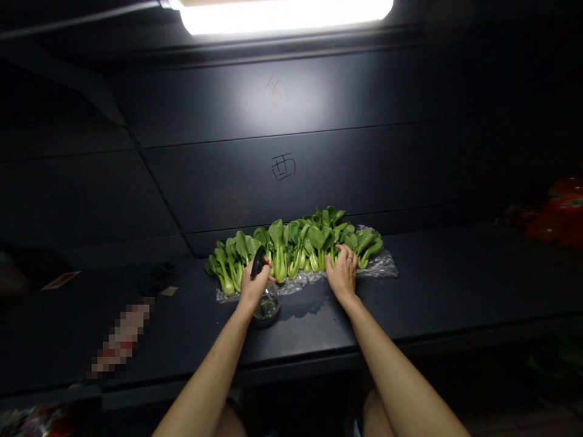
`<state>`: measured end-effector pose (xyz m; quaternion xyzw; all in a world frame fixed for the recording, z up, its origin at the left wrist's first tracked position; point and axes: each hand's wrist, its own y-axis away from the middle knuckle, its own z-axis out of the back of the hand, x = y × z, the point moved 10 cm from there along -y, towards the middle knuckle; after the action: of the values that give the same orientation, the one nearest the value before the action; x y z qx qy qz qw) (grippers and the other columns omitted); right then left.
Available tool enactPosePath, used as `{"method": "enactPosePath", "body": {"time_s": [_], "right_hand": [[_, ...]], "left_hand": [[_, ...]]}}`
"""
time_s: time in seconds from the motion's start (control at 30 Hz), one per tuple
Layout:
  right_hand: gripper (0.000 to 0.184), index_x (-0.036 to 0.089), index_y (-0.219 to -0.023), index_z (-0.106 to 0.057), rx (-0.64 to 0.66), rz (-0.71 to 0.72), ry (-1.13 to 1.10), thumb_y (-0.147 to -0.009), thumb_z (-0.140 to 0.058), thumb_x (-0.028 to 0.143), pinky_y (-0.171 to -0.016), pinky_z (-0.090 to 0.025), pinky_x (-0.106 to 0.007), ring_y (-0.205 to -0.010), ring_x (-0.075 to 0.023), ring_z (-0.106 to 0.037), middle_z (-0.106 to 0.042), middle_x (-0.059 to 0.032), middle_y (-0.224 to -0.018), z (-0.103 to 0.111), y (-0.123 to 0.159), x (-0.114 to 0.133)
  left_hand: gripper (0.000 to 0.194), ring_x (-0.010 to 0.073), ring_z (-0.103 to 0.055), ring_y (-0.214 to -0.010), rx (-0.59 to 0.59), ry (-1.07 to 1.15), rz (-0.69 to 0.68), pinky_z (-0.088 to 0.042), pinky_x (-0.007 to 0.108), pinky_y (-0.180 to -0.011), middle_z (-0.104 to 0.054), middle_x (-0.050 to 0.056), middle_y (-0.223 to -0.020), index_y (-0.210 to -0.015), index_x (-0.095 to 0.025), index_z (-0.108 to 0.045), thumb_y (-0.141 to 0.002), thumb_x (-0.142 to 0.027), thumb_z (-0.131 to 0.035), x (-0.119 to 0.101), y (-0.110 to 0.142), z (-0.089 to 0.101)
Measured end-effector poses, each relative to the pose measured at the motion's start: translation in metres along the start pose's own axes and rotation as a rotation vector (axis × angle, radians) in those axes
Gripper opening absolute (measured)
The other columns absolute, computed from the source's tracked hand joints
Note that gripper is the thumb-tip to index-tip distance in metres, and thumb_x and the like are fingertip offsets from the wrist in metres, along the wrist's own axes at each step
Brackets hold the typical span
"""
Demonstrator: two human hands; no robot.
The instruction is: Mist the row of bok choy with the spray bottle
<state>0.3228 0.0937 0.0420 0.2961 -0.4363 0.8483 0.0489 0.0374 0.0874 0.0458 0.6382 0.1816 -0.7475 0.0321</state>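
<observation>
A row of green bok choy heads [296, 246] lies on a clear plastic sheet [382, 266] on a dark counter [432, 291]. My left hand [254, 284] is closed around a clear spray bottle [266, 306] with a black nozzle head, held at the left part of the row. My right hand [342, 271] rests with fingers spread on the stems near the right part of the row. It holds nothing.
A bright strip light [282, 13] shines above a dark panelled wall with chalk marks [283, 166]. A pixelated object [121, 337] lies on the counter at the left. Red packaging [558, 218] sits at the far right. A wet patch darkens the counter before the greens.
</observation>
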Motion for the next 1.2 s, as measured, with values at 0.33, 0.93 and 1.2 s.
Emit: {"method": "enactPosePath", "body": {"time_s": [0.33,0.93,1.2], "right_hand": [[0.033,0.013,-0.114,-0.052,0.061,0.073,-0.059,-0.086,-0.046,0.029,-0.101,-0.037,-0.044,-0.116,-0.0282,-0.044,-0.057,-0.0176,-0.118,-0.015,0.008,0.023],[0.024,0.016,-0.105,-0.060,0.301,0.184,-0.142,-0.088,-0.045,0.024,-0.094,-0.041,-0.040,-0.107,-0.0263,-0.051,-0.064,-0.0132,-0.108,-0.049,0.031,0.064],[0.017,0.018,-0.094,-0.066,0.556,0.353,-0.166,-0.091,-0.050,0.021,-0.085,-0.042,-0.033,-0.095,-0.0214,-0.056,-0.067,-0.0079,-0.094,-0.070,0.056,0.107]], "left_hand": [[0.030,0.0152,-0.062,-0.047,-0.073,-0.018,0.013,-0.048,0.028,-0.055,-0.066,0.003,-0.083,-0.088,-0.016,-0.060,-0.064,-0.034,-0.056,0.004,-0.001,0.025],[0.026,0.0147,-0.062,-0.048,-0.089,-0.040,0.043,-0.049,0.027,-0.056,-0.068,0.002,-0.079,-0.084,-0.016,-0.062,-0.063,-0.031,-0.056,0.009,-0.001,0.063],[0.024,0.0167,-0.064,-0.048,-0.058,-0.053,0.033,-0.048,0.027,-0.055,-0.067,0.002,-0.074,-0.081,-0.016,-0.063,-0.062,-0.029,-0.054,0.010,-0.002,0.076]]}}
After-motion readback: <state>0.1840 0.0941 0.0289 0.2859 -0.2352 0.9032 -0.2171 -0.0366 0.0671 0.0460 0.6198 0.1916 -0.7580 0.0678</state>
